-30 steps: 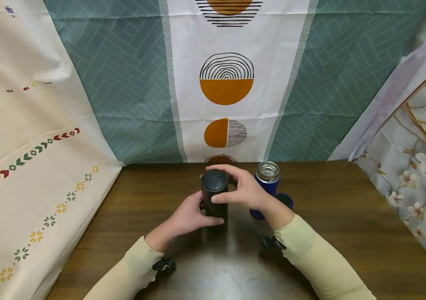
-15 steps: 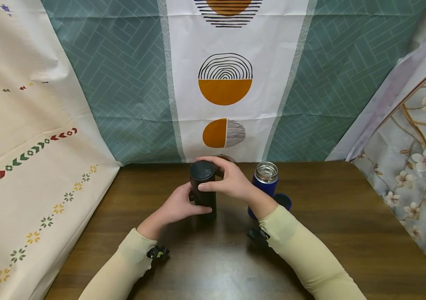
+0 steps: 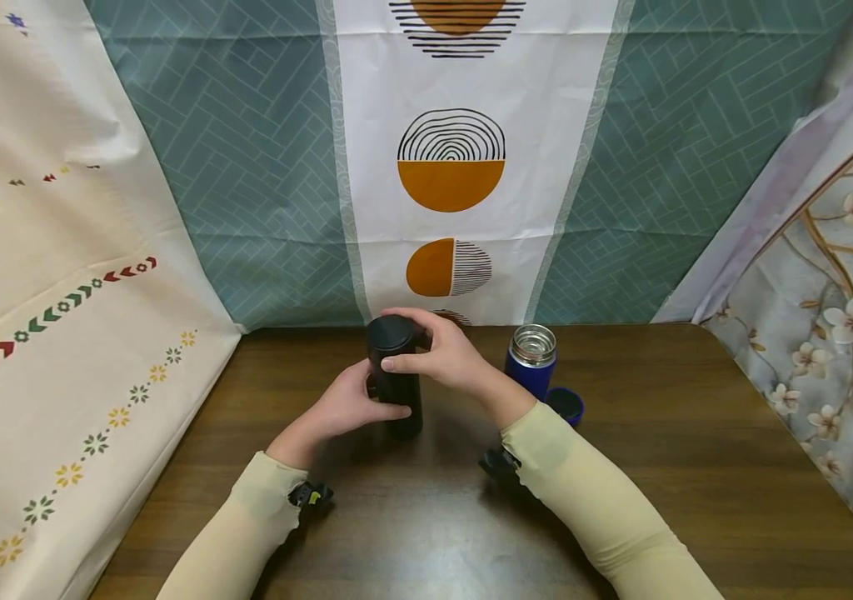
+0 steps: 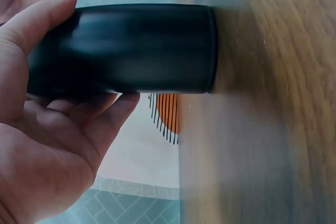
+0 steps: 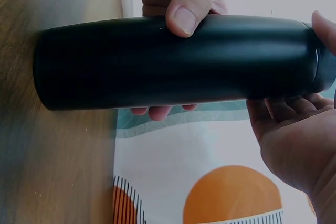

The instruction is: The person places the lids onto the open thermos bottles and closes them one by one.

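A black thermos bottle (image 3: 400,387) stands upright between both hands at the middle of the table, its base close over the wood. My left hand (image 3: 344,406) grips the body, thumb along the near side and fingers behind it. Higher up, my right hand (image 3: 447,354) holds the top at the black lid (image 3: 391,332), its thumb in front. The seam below the lid (image 5: 316,64) shows in the right wrist view. The smooth lower body (image 4: 152,51) fills much of the left wrist view.
Right of the hands stands an uncapped blue bottle (image 3: 530,377) with a steel neck, partly behind the right forearm. Its blue cap (image 3: 565,405) lies beside it. A patterned cloth (image 3: 449,275) hangs along the table's back edge, with more cloth at the left and right sides.
Both hands and the black thermos bottle have moved left and a little toward the back of the table. The grips look the same; the blue bottle has stayed put.
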The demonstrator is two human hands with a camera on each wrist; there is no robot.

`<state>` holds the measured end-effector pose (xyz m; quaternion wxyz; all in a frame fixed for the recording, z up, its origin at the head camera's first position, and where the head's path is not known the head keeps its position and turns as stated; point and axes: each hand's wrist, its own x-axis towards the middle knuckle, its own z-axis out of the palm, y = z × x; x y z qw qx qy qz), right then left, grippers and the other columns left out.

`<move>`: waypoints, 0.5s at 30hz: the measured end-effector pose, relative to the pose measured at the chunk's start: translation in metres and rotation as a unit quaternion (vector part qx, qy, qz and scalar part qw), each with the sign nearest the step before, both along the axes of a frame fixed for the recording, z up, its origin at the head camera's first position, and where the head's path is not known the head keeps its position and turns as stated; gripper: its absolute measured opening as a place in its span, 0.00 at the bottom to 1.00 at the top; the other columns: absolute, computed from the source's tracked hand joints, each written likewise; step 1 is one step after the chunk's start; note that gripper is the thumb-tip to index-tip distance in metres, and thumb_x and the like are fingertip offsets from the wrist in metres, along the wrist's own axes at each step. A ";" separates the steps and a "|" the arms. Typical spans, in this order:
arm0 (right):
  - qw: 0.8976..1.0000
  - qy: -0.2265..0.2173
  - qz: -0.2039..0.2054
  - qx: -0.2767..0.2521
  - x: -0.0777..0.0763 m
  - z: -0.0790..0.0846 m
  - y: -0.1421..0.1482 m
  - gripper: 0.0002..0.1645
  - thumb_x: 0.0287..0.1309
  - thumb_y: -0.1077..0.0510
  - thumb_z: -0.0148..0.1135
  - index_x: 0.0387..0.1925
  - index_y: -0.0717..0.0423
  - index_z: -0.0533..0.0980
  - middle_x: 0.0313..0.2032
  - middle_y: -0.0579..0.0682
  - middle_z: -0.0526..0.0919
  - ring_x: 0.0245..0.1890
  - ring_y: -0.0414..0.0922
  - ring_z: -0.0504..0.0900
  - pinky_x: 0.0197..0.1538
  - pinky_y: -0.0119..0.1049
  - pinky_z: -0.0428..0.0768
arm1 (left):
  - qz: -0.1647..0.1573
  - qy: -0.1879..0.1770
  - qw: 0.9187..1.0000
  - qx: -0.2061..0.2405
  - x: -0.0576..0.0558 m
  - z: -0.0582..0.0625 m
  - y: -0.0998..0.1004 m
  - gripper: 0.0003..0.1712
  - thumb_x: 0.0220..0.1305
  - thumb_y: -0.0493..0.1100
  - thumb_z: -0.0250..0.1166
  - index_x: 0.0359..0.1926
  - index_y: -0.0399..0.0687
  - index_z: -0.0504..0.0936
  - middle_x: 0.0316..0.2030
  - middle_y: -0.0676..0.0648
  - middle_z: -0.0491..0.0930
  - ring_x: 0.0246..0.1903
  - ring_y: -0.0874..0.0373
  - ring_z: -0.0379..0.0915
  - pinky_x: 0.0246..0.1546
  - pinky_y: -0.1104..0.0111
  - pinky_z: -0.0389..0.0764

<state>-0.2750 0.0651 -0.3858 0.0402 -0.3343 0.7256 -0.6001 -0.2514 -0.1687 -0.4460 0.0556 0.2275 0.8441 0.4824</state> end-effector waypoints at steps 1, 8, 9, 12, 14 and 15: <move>1.000 0.001 -0.001 0.002 -0.001 0.000 -0.001 0.42 0.63 0.55 0.82 0.76 0.51 0.77 0.64 0.48 0.85 0.61 0.51 0.83 0.67 0.53 0.81 | 0.002 0.000 1.000 -0.001 -0.001 -0.001 -0.001 0.43 0.59 0.48 0.88 0.72 0.51 0.79 0.61 0.50 0.87 0.59 0.49 0.84 0.64 0.45 0.83; 1.000 0.004 -0.004 0.004 -0.005 -0.001 -0.006 0.41 0.64 0.54 0.82 0.76 0.47 0.77 0.64 0.47 0.85 0.61 0.50 0.83 0.67 0.55 0.81 | 0.008 0.001 1.000 -0.004 -0.005 -0.002 -0.005 0.43 0.59 0.48 0.88 0.72 0.50 0.79 0.61 0.49 0.87 0.58 0.48 0.84 0.64 0.45 0.83; 1.000 0.003 -0.004 0.004 -0.006 -0.001 -0.006 0.41 0.64 0.54 0.82 0.76 0.47 0.77 0.64 0.47 0.85 0.61 0.50 0.83 0.67 0.56 0.81 | 0.009 0.000 1.000 -0.004 -0.005 -0.002 -0.006 0.43 0.59 0.48 0.87 0.72 0.50 0.79 0.61 0.49 0.87 0.58 0.48 0.84 0.64 0.45 0.83; 1.000 0.002 -0.005 0.007 -0.007 -0.001 -0.008 0.41 0.64 0.53 0.81 0.77 0.48 0.77 0.65 0.47 0.84 0.62 0.50 0.82 0.67 0.56 0.80 | 0.009 -0.002 1.000 -0.006 -0.006 -0.001 -0.008 0.44 0.60 0.49 0.87 0.74 0.49 0.78 0.62 0.48 0.86 0.60 0.47 0.83 0.65 0.43 0.82; 1.000 0.003 -0.007 0.009 -0.008 -0.001 -0.009 0.42 0.65 0.52 0.81 0.77 0.49 0.76 0.65 0.47 0.84 0.62 0.50 0.82 0.67 0.55 0.80 | 0.011 -0.003 1.000 -0.007 -0.007 -0.002 -0.009 0.44 0.61 0.49 0.86 0.74 0.50 0.77 0.63 0.48 0.86 0.60 0.47 0.83 0.65 0.43 0.82; 1.000 0.003 -0.008 0.010 -0.008 -0.001 -0.010 0.42 0.65 0.52 0.81 0.77 0.50 0.76 0.66 0.46 0.84 0.62 0.50 0.82 0.67 0.55 0.80 | 0.012 -0.004 1.000 -0.006 -0.008 -0.002 -0.010 0.44 0.61 0.49 0.86 0.74 0.50 0.77 0.63 0.48 0.86 0.60 0.47 0.83 0.66 0.43 0.82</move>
